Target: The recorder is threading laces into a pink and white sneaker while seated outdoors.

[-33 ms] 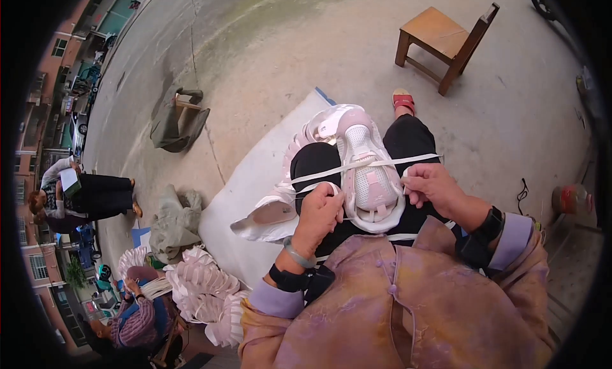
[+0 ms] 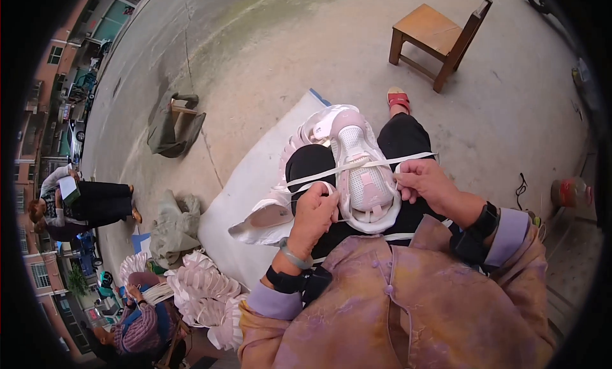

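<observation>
A pink-and-white mesh shoe upper (image 2: 364, 184) lies lengthwise on my lap between my black-trousered thighs. Across it and both thighs runs a flat white band (image 2: 331, 173). My left hand (image 2: 312, 216) is closed in a pinch at the shoe's left side, with a bit of white lace (image 2: 329, 188) showing at the fingertips. On the opposite side my right hand (image 2: 424, 183) pinches too, thumb against forefinger, on a white lace end mostly hidden by the fingers. Beside my left thigh sits another white shoe upper (image 2: 264, 221), its opening upward.
A white sheet (image 2: 236, 197) spreads on the concrete to the left, near a heap of pink-white uppers (image 2: 201, 292). A wooden chair (image 2: 430, 34) stands ahead right, a cloth-draped stool (image 2: 175, 127) ahead left. One person (image 2: 95, 200) stands left; another (image 2: 137, 324) sits lower left.
The whole view has shifted slightly, with the chair and my lap a little further left. Both hands keep their pinch beside the shoe upper.
</observation>
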Demonstrator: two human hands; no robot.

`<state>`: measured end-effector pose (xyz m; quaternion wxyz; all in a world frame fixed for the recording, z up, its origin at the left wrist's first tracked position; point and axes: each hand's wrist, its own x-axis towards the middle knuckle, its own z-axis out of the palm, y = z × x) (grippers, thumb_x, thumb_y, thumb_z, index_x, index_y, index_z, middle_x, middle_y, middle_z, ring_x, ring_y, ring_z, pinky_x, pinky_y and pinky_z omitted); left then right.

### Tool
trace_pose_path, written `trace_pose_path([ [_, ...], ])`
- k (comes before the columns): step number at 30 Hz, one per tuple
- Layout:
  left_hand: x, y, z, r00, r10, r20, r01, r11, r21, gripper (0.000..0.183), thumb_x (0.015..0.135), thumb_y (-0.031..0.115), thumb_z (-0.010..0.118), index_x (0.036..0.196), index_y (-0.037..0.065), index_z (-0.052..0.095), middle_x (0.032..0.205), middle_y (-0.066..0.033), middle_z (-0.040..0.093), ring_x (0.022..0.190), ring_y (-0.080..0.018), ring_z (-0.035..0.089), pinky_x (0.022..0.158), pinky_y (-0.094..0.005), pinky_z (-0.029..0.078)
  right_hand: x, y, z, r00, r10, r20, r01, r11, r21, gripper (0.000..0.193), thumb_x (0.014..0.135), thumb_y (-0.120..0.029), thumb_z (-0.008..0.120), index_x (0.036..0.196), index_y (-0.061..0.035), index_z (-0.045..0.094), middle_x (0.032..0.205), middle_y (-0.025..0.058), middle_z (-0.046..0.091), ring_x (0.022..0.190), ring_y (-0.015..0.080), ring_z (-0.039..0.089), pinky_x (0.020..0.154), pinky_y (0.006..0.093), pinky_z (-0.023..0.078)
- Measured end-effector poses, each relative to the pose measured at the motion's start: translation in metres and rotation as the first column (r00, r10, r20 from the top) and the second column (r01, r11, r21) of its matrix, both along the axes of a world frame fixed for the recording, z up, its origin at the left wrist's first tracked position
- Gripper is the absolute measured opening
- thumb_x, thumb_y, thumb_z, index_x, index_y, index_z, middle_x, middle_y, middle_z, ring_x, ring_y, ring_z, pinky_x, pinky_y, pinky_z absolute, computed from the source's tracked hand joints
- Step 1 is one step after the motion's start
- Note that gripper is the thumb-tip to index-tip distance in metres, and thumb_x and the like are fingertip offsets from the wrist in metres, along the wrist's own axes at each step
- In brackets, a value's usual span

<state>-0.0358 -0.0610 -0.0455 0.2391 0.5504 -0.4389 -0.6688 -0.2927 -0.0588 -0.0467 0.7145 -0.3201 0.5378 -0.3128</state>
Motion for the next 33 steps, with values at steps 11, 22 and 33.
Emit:
trace_pose_path([
  [11,-0.026,-0.034,0.006,0.998,0.067,-0.007,-0.068,0.997,-0.029,0.016,0.091,0.021,0.053,0.085,0.007,0.054,0.062,-0.0023,0.058,0.040,-0.0056,0.046,0.035,-0.0168,0.033,0.015,-0.033,-0.018,0.977,-0.207,0.053,0.214,0.953,-0.215,0.008,0.083,-0.008,0.060,0.078,-0.0023,0.058,0.065,0.0003,0.056,0.055,0.0052,0.054,0.047,0.0189,0.041],
  [22,-0.032,-0.013,0.004,0.967,0.231,-0.112,-0.247,0.954,-0.170,0.019,0.091,0.018,0.056,0.076,0.006,0.056,0.064,0.0011,0.055,0.049,-0.0031,0.047,0.044,-0.0156,0.034,0.017,-0.026,-0.025,0.970,-0.240,-0.030,0.214,0.912,-0.350,0.011,0.081,-0.006,0.061,0.073,0.0002,0.056,0.062,0.0006,0.054,0.053,0.0054,0.050,0.049,0.0212,0.041],
  [33,-0.032,-0.008,0.000,0.900,0.358,-0.248,-0.393,0.913,-0.111,0.015,0.089,0.016,0.058,0.087,0.001,0.059,0.070,-0.0039,0.061,0.053,-0.0072,0.055,0.046,-0.0169,0.041,0.021,-0.026,-0.030,0.944,-0.223,-0.241,0.069,0.851,-0.520,0.010,0.076,-0.006,0.062,0.072,0.0012,0.058,0.063,0.0060,0.055,0.056,0.0122,0.053,0.053,0.0254,0.042],
])
